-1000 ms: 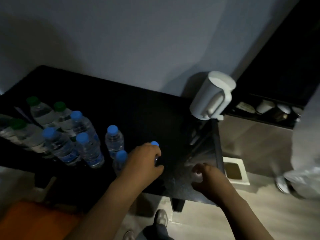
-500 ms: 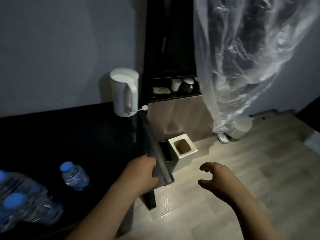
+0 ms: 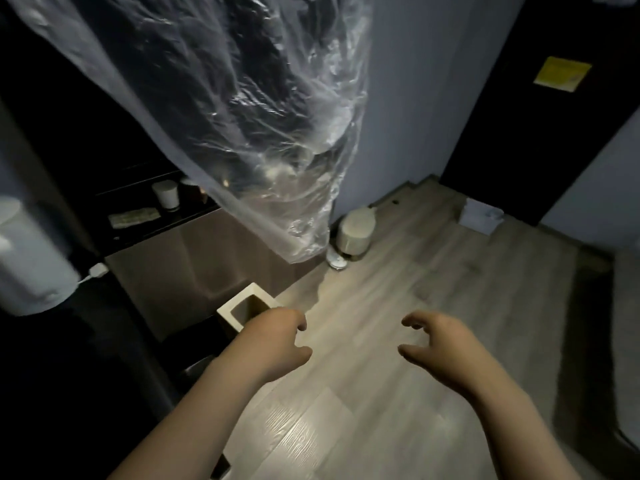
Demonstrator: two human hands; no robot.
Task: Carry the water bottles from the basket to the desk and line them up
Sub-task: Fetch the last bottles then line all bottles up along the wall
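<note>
With the view swung rightward off the desk [image 3: 69, 358] and its bottles out of frame, both the left hand [image 3: 277, 344] and right hand [image 3: 440, 348] are held empty and loosely curled over the floor [image 3: 398, 427], a return to the unseen basket being judged next.

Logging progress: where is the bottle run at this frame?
Done: cannot judge here; no bottles show, and only the dark desk edge by the white kettle is in view. In hand: nothing. The left hand and right hand are both empty, fingers loosely curled over the wood floor. Left: the basket is out of view, so at least another fetch looks likely.
</note>
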